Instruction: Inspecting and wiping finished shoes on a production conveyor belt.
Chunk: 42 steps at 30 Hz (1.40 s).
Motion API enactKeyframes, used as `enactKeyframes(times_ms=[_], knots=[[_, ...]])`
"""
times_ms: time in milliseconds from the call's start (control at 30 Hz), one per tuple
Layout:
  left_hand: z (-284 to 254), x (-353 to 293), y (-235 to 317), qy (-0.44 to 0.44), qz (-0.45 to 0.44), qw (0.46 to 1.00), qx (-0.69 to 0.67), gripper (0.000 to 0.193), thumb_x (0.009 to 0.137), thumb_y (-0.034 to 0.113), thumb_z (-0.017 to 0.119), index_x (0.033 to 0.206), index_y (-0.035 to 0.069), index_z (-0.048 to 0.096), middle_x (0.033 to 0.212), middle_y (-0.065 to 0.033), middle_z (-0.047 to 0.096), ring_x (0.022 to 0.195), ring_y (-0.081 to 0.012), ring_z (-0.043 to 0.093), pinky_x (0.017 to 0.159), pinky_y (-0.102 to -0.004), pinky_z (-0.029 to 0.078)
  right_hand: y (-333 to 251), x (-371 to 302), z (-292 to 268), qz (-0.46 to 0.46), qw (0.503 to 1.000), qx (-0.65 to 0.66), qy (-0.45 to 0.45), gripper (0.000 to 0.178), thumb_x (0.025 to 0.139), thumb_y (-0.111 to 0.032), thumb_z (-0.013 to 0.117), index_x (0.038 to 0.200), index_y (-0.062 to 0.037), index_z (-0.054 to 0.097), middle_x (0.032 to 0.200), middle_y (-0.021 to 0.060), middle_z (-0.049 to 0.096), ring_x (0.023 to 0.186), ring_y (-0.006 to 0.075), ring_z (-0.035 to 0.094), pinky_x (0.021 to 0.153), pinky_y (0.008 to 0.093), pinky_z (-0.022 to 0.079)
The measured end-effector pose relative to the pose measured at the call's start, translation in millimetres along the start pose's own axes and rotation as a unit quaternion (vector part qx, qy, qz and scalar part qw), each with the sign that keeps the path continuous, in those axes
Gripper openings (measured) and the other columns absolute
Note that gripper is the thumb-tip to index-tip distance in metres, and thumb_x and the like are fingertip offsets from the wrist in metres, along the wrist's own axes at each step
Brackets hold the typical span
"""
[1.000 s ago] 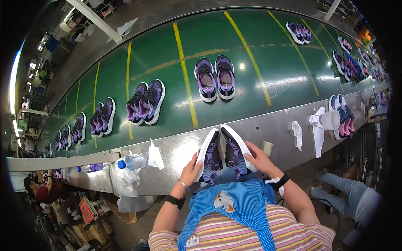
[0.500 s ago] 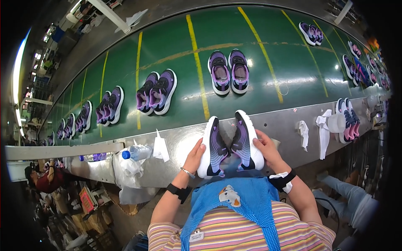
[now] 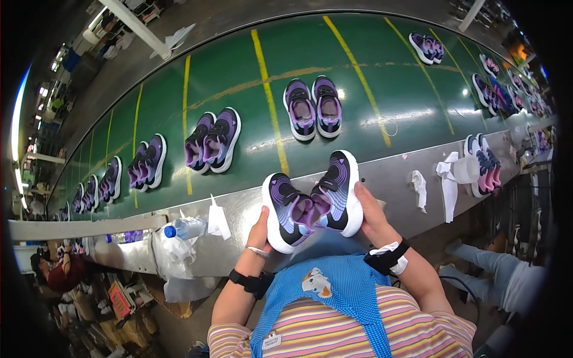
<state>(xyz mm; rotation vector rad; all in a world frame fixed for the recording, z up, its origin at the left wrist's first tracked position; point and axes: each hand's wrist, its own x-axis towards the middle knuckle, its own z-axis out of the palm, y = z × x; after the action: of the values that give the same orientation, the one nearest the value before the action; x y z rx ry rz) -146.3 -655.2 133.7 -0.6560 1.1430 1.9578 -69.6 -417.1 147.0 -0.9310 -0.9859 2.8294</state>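
Site: shoe factory floor. Ahead of you, a long green belt (image 3: 221,62) marked with yellow cross-lines (image 3: 362,77) bears spaced sneakers (image 3: 299,114) in pairs, much like the pair (image 3: 342,194) you hold. Also noted: metal ledge (image 3: 391,186), strip light (image 3: 19,116), another person (image 3: 64,273) far left.

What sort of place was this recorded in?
Probably a shoe factory: spaced pairs of black-and-purple sneakers with white soles stand on a long green conveyor-like surface with yellow cross-lines, and the person's left hand and right hand hold a similar pair.
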Motion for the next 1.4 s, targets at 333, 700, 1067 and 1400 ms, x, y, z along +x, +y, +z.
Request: enactKeyframes(times_ms=[333,700,1067,1400], knots=[[-1,25,-37,0.057,0.008,0.998,-0.013,0.04,0.092,0.034,0.036,0.114,0.003,0.047,0.107,-0.0101,0.056,0.098,-0.0222,0.053,0.087,-0.0371,0.043,34,13,-44,0.049,0.993,-0.103,-0.009,0.036,0.092,-0.03,0.038,0.12,-0.0074,0.045,0.109,0.0099,0.054,0.097,0.0225,0.054,0.082,0.0368,0.046],[3,12,-66,-0.076,0.064,0.958,0.268,0.051,0.087,0.032,0.05,0.127,0.008,0.031,0.112,-0.0073,0.049,0.097,-0.0211,0.053,0.071,-0.0373,0.048,37,-62,-10,-0.296,0.487,-0.794,-0.213,0.041,0.067,-0.015,0.06,0.107,-0.018,0.052,0.073,0.0142,0.054,0.072,0.0303,0.056,0.062,0.0399,0.043],[95,44,42,-0.032,0.303,0.71,0.636,0.051,0.074,0.022,0.063,0.119,0.007,0.047,0.109,-0.0191,0.048,0.099,-0.0281,0.049,0.08,-0.0355,0.043,-173,21,-37,-0.344,0.472,-0.798,-0.15,0.017,0.066,-0.021,0.062,0.083,-0.0191,0.06,0.073,0.002,0.058,0.075,0.0211,0.056,0.07,0.0369,0.035],[217,165,57,-0.04,0.223,0.403,0.887,0.06,0.069,0.052,0.061,0.12,0.024,0.045,0.103,-0.0228,0.053,0.099,-0.0359,0.051,0.086,-0.0467,0.035,-294,152,-120,-0.172,0.42,-0.87,0.195,0.044,0.068,-0.012,0.063,0.11,-0.017,0.052,0.114,0.0177,0.043,0.11,0.0333,0.04,0.092,0.0462,0.029]])
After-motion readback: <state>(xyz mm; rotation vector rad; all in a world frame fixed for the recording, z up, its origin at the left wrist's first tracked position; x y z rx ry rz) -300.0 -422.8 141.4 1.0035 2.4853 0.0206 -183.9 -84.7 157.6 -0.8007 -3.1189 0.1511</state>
